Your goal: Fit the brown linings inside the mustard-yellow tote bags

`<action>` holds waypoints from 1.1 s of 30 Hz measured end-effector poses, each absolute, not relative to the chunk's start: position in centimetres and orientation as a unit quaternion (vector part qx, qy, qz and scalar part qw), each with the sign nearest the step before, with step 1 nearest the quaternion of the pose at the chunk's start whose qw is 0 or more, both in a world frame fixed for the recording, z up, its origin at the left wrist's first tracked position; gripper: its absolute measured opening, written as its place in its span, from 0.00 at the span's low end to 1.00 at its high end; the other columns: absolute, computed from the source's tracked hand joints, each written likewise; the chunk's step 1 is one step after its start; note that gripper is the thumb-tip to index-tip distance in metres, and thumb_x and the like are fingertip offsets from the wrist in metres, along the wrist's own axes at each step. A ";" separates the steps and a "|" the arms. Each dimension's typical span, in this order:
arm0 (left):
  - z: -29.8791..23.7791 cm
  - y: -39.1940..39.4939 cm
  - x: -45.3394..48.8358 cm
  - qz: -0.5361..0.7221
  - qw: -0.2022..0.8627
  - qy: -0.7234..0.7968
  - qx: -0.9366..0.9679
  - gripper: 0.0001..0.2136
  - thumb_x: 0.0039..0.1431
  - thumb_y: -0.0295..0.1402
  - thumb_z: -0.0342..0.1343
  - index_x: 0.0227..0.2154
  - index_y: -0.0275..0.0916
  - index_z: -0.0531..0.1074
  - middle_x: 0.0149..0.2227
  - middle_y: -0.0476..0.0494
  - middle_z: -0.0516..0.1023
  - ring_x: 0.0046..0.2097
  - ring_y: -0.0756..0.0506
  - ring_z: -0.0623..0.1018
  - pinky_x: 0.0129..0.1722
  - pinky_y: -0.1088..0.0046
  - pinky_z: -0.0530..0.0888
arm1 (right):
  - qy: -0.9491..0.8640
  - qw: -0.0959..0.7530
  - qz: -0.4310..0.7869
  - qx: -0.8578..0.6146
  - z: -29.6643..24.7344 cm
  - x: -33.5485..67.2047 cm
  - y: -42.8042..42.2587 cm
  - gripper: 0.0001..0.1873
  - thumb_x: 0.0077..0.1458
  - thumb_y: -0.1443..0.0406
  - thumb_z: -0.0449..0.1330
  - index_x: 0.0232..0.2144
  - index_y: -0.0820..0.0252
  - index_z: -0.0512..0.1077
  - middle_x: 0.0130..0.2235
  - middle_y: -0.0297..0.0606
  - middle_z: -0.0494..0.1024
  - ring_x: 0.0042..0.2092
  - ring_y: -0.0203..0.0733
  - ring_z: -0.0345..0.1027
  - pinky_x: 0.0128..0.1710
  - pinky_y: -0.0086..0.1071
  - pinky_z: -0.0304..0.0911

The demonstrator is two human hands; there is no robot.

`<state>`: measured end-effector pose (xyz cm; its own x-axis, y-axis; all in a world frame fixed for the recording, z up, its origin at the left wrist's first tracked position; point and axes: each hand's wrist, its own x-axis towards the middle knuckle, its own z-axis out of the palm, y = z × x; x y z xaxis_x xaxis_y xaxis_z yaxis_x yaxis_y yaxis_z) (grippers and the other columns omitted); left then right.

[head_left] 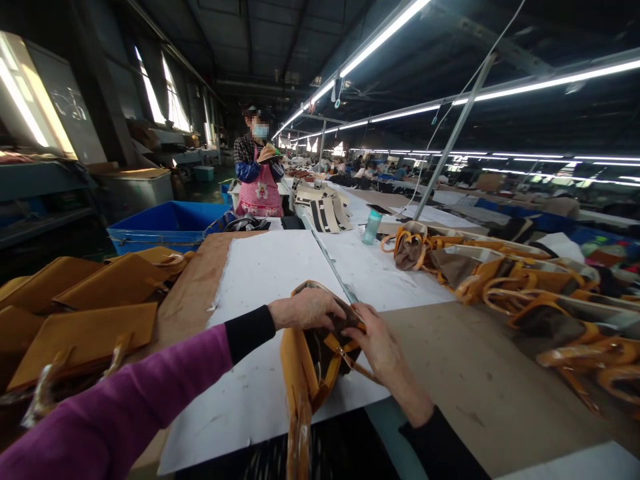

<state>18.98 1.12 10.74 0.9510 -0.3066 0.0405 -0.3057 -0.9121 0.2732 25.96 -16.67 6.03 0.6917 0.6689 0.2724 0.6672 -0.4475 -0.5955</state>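
A mustard-yellow handbag [295, 360] stands at the near edge of the table, its mouth gaping toward me. Its dark brown lining and a metal zipper pull show inside. My left hand [311, 310] reaches over the far side of the opening, fingers curled on the bag's edge. Opposite it, my right hand [376, 337] pinches the same edge between thumb and fingers. The two hands nearly meet there. A plastic-wrapped handle [299, 433] hangs from the bag toward me.
Finished-looking yellow bags [95, 333] are piled on the left. More yellow bags with brown linings [500, 280] line the right. White paper [260, 267] covers the table. Beyond are a blue bin [167, 223], a teal bottle [372, 227], a slanted metal post [455, 140] and a co-worker in a pink apron [261, 190].
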 end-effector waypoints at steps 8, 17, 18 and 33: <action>9.9 0.7 19.9 0.034 0.053 0.015 0.998 0.08 0.53 0.33 0.53 0.32 0.42 0.77 0.30 0.44 0.78 0.35 0.44 0.76 0.33 0.71 0.69 | -0.431 0.359 -0.002 -0.828 6.4 25.4 -16.0 0.09 0.50 0.65 0.54 0.35 0.54 0.72 0.36 0.35 0.73 0.38 0.42 0.67 0.38 0.33 0.59; 9.7 1.8 18.4 0.138 0.023 -0.010 0.990 0.08 0.54 0.34 0.53 0.27 0.38 0.75 0.48 0.40 0.70 0.50 0.38 0.66 0.47 0.60 0.64 | -0.440 0.452 0.139 -0.764 6.9 27.8 -15.6 0.12 0.50 0.63 0.53 0.35 0.57 0.74 0.34 0.33 0.77 0.39 0.43 0.68 0.40 0.33 0.60; 9.8 2.0 18.4 0.134 0.046 -0.008 0.990 0.07 0.54 0.33 0.53 0.28 0.40 0.76 0.51 0.43 0.68 0.52 0.39 0.65 0.49 0.61 0.63 | -0.440 0.451 0.140 -0.764 6.8 27.9 -15.6 0.13 0.50 0.63 0.53 0.35 0.57 0.74 0.35 0.33 0.77 0.39 0.43 0.68 0.41 0.33 0.60; 9.7 2.7 20.0 0.094 0.234 0.177 0.952 0.06 0.46 0.34 0.57 0.27 0.41 0.77 0.27 0.49 0.76 0.32 0.48 0.73 0.32 0.75 0.68 | -0.431 0.381 -0.002 -0.818 4.5 29.3 -15.1 0.17 0.56 0.57 0.49 0.39 0.58 0.73 0.36 0.38 0.77 0.38 0.42 0.70 0.40 0.32 0.63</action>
